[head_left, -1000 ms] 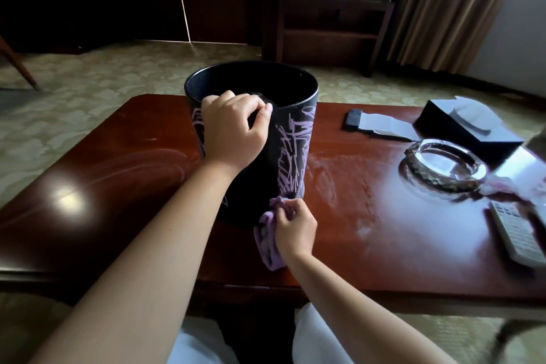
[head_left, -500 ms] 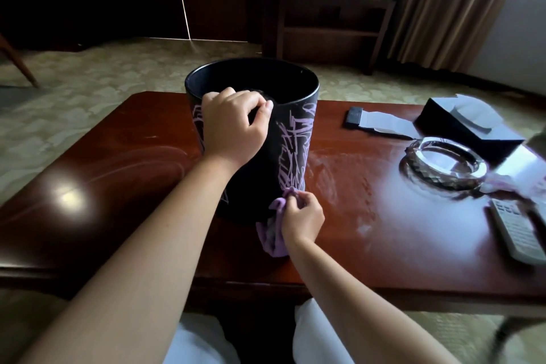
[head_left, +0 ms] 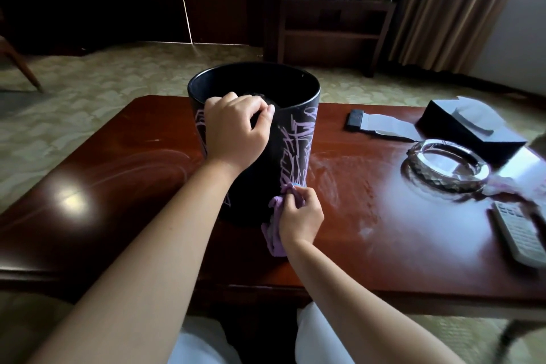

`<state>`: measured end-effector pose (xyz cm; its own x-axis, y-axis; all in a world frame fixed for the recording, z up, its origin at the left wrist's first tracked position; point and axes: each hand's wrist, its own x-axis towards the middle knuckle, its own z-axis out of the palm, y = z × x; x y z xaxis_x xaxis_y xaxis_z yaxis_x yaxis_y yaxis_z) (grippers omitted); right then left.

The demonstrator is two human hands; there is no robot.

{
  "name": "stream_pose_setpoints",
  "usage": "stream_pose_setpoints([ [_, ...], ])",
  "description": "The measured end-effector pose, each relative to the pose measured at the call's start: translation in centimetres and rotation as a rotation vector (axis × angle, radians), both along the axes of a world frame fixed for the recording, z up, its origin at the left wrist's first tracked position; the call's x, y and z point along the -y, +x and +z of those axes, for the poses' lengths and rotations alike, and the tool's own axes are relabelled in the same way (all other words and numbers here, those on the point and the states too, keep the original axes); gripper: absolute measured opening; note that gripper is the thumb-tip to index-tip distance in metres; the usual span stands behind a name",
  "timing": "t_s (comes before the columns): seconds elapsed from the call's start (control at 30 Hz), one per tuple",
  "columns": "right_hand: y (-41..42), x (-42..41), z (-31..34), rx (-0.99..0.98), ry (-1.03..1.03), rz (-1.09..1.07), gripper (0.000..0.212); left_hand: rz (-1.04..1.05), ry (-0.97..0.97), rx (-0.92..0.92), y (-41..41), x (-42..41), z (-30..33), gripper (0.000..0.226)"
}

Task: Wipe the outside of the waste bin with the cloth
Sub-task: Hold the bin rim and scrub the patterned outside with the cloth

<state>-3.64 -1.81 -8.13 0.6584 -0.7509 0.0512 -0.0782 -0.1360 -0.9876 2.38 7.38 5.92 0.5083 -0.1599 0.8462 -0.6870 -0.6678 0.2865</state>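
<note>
A black waste bin (head_left: 295, 127) with purple scribbled marks stands upright on the dark red wooden table (head_left: 118, 186). My left hand (head_left: 236, 130) grips the bin's near rim, fingers curled over the edge. My right hand (head_left: 301, 213) holds a purple cloth (head_left: 274, 230) bunched against the lower right of the bin's side, close to the base. Part of the cloth hangs down onto the table below my hand.
On the table's right side lie a glass ashtray (head_left: 446, 165), a dark tissue box (head_left: 469, 127), a white remote control (head_left: 520, 230) and a flat grey and black item (head_left: 381, 121). A dark shelf unit (head_left: 331, 29) and curtains (head_left: 449, 9) stand behind.
My right hand with the cloth has moved up and to the right along the bin's lower side. My left hand has stayed on the rim.
</note>
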Motion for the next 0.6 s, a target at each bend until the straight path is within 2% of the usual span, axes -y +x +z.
stream_pose_setpoints([
  [0.07,0.1,0.1,0.4,0.049,-0.016,-0.003,0.007,0.002,0.002,0.001,0.0,0.0,0.0,0.028],
  [0.23,-0.2,0.1,-0.5,-0.040,-0.024,0.015,0.007,0.001,0.003,0.009,0.0,0.0,0.0,0.028],
  [0.4,0.1,-0.5,1.0,0.133,-0.104,-0.016,0.012,0.000,0.005,-0.004,0.0,-0.1,0.0,0.029],
  [0.6,-0.5,-0.3,0.2,0.003,-0.155,0.049,0.006,0.010,0.030,-0.018,0.1,-0.2,-0.1,0.029],
])
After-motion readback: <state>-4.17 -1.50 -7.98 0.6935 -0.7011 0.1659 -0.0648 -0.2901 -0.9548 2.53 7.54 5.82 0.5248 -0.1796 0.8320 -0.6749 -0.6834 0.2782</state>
